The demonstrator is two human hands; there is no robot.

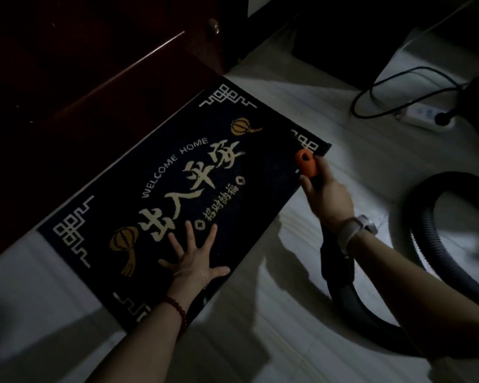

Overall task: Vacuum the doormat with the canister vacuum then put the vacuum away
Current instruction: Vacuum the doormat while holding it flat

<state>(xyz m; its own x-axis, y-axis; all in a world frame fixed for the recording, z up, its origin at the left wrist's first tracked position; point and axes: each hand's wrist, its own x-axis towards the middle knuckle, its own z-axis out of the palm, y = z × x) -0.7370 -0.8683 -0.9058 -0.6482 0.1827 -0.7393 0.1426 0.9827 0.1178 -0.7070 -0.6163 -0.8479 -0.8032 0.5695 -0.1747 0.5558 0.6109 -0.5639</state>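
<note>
A dark doormat [161, 150] with pale lettering and corner patterns lies slanted on the pale tiled floor, along a dark wooden door. My left hand [192, 258] presses flat on its near edge, fingers spread. My right hand [325, 197] grips the vacuum's hose handle [304, 163], whose orange end points at the mat's right corner. The black ribbed hose [423, 239] curls from the handle around behind my right forearm. The canister itself is not clearly visible in the dim light.
A dark wooden door [80, 64] with a knob runs along the mat's far side. A white power strip [423, 117] with a black cable [371, 92] plugged in lies on the floor at the upper right, beside a dark object. The room is dim.
</note>
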